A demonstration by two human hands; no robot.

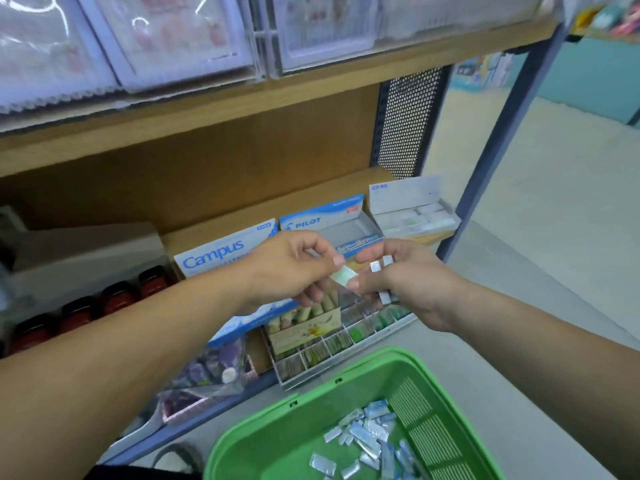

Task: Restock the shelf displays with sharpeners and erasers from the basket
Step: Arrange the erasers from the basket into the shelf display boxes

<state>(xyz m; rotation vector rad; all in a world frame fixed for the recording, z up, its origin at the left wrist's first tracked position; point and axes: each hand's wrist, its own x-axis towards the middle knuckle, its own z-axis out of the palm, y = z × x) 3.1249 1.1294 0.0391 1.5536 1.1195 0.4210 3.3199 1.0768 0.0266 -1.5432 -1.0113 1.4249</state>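
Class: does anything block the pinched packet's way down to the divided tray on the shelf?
Nothing visible does. The left hand and right hand pinch the packet above the divided tray, with open air between; the hands hide part of the tray.

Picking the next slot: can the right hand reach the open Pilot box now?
Probably yes: the Pilot box sits open just beyond the right hand, nothing between, though that hand grips small packets and, with the left hand, a pale packet.
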